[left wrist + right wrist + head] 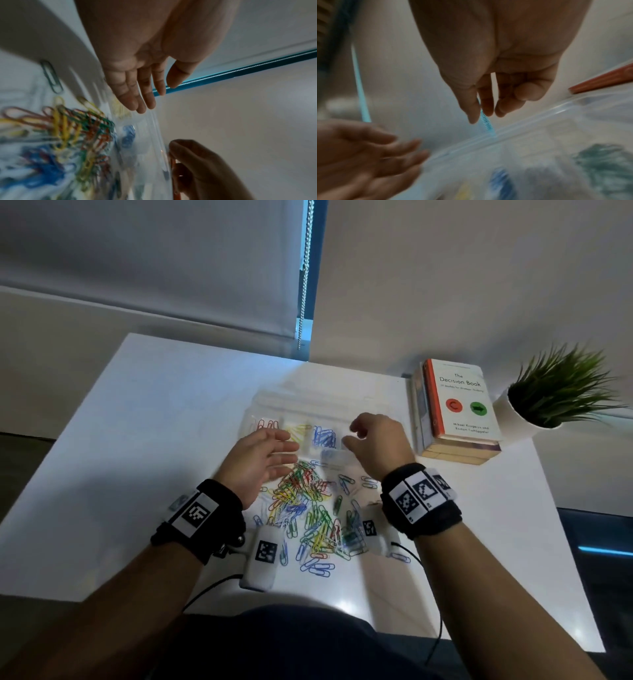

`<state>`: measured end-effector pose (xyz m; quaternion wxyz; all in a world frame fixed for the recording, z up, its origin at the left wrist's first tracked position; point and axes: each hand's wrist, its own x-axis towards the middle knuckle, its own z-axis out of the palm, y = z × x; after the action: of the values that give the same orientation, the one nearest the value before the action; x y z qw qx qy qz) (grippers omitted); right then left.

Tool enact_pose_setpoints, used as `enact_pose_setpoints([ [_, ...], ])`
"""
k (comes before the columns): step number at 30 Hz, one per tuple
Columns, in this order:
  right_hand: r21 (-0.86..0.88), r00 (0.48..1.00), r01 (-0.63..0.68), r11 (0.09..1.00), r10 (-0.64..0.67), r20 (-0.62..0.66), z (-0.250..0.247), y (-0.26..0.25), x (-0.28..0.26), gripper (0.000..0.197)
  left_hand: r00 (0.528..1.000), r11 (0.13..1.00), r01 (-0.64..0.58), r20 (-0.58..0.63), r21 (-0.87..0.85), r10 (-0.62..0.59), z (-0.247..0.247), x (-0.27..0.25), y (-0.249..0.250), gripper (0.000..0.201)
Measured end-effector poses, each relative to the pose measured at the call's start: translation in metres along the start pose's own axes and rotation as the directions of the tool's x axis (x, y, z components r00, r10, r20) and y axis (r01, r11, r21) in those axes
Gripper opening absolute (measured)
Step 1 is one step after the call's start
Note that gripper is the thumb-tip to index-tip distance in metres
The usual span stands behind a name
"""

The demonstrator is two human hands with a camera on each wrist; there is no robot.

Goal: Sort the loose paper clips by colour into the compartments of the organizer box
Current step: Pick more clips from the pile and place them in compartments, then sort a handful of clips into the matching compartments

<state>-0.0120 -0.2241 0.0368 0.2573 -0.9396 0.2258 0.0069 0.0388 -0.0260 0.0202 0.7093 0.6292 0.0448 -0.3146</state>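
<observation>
A clear organizer box (322,405) lies on the white table (154,422). Its near compartments hold red clips (267,425), yellow clips (301,429) and blue clips (323,436). The pile of loose mixed-colour paper clips (308,508) spreads in front of the box, between my wrists. My left hand (274,455) hovers at the box's near left edge, fingers straight (142,94) and holding nothing. My right hand (371,440) hangs over the right part of the box, its fingers loosely curled (488,102); I see nothing pinched between them. Both wrist views are blurred.
A stack of books (459,409) lies just right of the box, with a potted plant (555,392) beyond it. A blind chain (305,275) hangs behind the table. Bare table top stretches to the left of the pile.
</observation>
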Motion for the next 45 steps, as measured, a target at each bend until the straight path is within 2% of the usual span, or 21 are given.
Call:
enact_pose_setpoints([
  [2, 0.016, 0.971, 0.158, 0.987, -0.158, 0.179, 0.01, -0.015, -0.023, 0.034, 0.998, 0.999, -0.014, -0.061, 0.03, 0.016, -0.006, -0.003, -0.006, 0.019],
  [3, -0.026, 0.928, 0.237, 0.971, -0.218, 0.301, 0.021, -0.02, -0.034, 0.046, 0.995, 0.999, -0.017, -0.095, 0.049, 0.022, -0.007, -0.005, -0.009, 0.019],
  [5, -0.206, 0.841, 0.38, 0.902, -0.243, 0.484, 0.046, -0.026, -0.049, 0.077, 0.989, 0.997, -0.012, -0.149, 0.071, 0.023, -0.009, -0.008, -0.019, 0.018],
  [7, -0.361, 0.821, 0.449, 0.818, -0.217, 0.528, 0.067, -0.025, -0.054, 0.096, 0.984, 0.997, -0.002, -0.177, 0.077, 0.015, -0.007, -0.013, -0.028, 0.017],
  [10, -0.374, 0.824, 0.474, 0.797, -0.253, 0.506, 0.076, -0.025, -0.055, 0.091, 0.981, 0.996, 0.003, -0.192, 0.084, 0.013, -0.004, -0.02, -0.038, 0.016],
  [14, -0.231, 0.827, 0.458, 0.859, -0.315, 0.466, 0.076, -0.027, -0.054, 0.047, 0.979, 0.995, 0.009, -0.203, 0.097, 0.011, -0.006, -0.024, -0.042, 0.018],
  [16, -0.187, 0.831, 0.45, 0.873, -0.332, 0.447, 0.078, -0.026, -0.053, 0.035, 0.981, 0.994, 0.022, -0.192, 0.11, 0.0, -0.009, -0.024, -0.041, 0.018],
  [19, -0.158, 0.857, 0.399, 0.903, -0.306, 0.415, 0.076, -0.028, -0.049, 0.035, 0.987, 0.994, 0.033, -0.162, 0.106, -0.015, -0.014, -0.022, -0.037, 0.018],
  [25, -0.137, 0.922, 0.282, 0.95, -0.229, 0.312, 0.062, -0.036, -0.04, 0.02, 0.995, 0.993, 0.061, -0.079, 0.105, -0.053, -0.023, -0.017, -0.03, 0.018],
  [28, -0.056, 0.962, 0.186, 0.981, -0.17, 0.212, 0.049, -0.038, -0.038, 0.018, 0.997, 0.995, 0.072, -0.03, 0.067, -0.07, -0.024, -0.014, -0.022, 0.013],
  [30, 0.032, 0.975, 0.144, 0.989, -0.148, 0.166, 0.041, -0.042, -0.04, 0.015, 0.991, 0.992, 0.13, 0.037, -0.004, -0.13, -0.022, -0.011, -0.02, 0.019],
  [33, 0.191, 0.97, 0.159, 0.969, -0.189, 0.151, 0.029, -0.06, -0.045, 0.011, 0.935, 0.936, 0.301, 0.249, -0.182, -0.252, -0.011, -0.01, -0.015, 0.041],
  [36, 0.263, 0.949, 0.211, 0.941, -0.262, 0.175, 0.024, -0.075, -0.048, 0.02, 0.882, 0.801, 0.437, 0.37, -0.408, -0.292, 0.002, -0.01, -0.006, 0.041],
  [38, 0.254, 0.934, 0.257, 0.933, -0.307, 0.184, 0.019, -0.079, -0.047, 0.027, 0.888, 0.772, 0.432, 0.368, -0.467, -0.275, 0.005, -0.005, -0.001, 0.036],
  [41, 0.329, 0.927, 0.262, 0.907, -0.331, 0.175, 0.007, -0.077, -0.045, 0.033, 0.897, 0.793, 0.398, 0.377, -0.461, -0.232, 0.005, 0.001, 0.005, 0.039],
  [45, 0.428, 0.951, 0.234, 0.873, -0.297, 0.086, -0.006, -0.068, -0.04, 0.028, 0.883, 0.83, 0.384, 0.424, -0.405, -0.202, 0.008, 0.0, 0.009, 0.048],
])
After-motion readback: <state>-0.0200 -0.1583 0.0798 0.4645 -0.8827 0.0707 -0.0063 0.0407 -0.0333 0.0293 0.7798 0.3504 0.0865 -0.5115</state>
